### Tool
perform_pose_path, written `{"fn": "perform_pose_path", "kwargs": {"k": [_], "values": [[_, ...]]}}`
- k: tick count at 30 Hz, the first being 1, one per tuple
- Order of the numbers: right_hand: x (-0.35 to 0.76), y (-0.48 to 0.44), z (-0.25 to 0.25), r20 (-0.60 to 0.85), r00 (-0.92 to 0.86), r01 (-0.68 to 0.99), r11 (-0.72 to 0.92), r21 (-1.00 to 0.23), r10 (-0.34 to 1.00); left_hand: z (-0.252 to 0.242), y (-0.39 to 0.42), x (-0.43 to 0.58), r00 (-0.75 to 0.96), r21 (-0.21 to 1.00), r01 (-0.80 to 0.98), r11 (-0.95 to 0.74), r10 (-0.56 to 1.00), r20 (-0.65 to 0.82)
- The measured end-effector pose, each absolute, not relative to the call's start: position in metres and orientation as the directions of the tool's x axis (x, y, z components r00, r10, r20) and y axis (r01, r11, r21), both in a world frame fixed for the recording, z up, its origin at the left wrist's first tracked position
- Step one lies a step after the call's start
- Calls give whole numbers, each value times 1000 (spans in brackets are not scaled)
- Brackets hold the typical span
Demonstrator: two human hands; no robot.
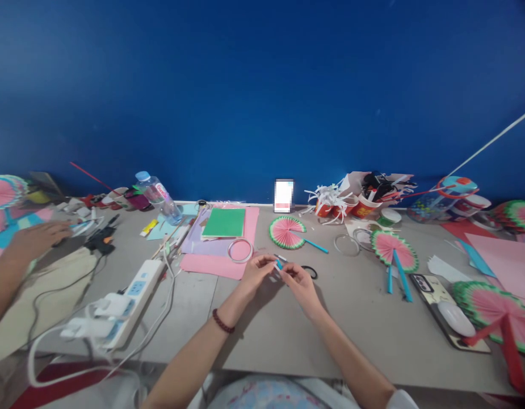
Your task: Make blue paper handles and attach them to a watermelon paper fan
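Between my fingertips, over the middle of the table, is a small blue and white piece (pixel 279 265), perhaps paper or tape; its exact kind is too small to tell. My left hand (pixel 254 276) pinches it from the left, and my right hand (pixel 302 285) grips its other side. Just beyond lies a pink and green pleated paper fan (pixel 283 234) with a blue stick. A black ring (pixel 312 272), partly hidden, rests beside my right hand. To the left, a pale ring (pixel 240 259) lies over pink paper (pixel 215 266) and a green sheet (pixel 223 222).
A co-worker's hand (pixel 45 236) is at the far left near a glue gun (pixel 103 241). A power strip (pixel 137 301) with cables lies left of my arm. A bottle (pixel 162 196), a phone (pixel 283 195) and paper cups (pixel 366 206) stand at the back; another fan (pixel 396 250) lies right.
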State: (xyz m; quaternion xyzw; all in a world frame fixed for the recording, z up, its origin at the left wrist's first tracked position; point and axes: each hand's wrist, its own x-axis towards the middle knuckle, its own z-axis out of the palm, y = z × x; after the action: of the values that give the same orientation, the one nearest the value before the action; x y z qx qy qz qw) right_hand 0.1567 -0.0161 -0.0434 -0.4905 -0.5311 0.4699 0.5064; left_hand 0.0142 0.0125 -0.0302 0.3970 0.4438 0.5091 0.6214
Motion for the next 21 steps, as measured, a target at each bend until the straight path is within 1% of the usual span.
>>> {"fn": "perform_pose_path", "kwargs": {"k": [3, 4, 6, 8, 15, 21], "values": [[158, -20, -33, 269, 85, 235, 243, -941, 959, -30, 13, 15, 47, 943, -291, 163, 987, -156], [158, -21, -30, 313, 96, 280, 276, -919, 945, -30, 14, 15, 36, 941, -293, 168, 986, -165], [158, -23, -25, 352, 94, 321, 306, -896, 931, -29, 14, 16, 24, 941, -293, 172, 985, -173], [156, -23, -24, 347, 80, 317, 306, -898, 935, -29, 13, 16, 20, 944, -287, 164, 986, -165], [157, -16, -33, 235, 115, 230, 204, -952, 965, -30, 10, 18, 32, 945, -277, 176, 984, -174], [161, -13, -39, 154, 76, 178, 138, -974, 985, -35, 10, 18, 37, 955, -247, 164, 986, -160]]}}
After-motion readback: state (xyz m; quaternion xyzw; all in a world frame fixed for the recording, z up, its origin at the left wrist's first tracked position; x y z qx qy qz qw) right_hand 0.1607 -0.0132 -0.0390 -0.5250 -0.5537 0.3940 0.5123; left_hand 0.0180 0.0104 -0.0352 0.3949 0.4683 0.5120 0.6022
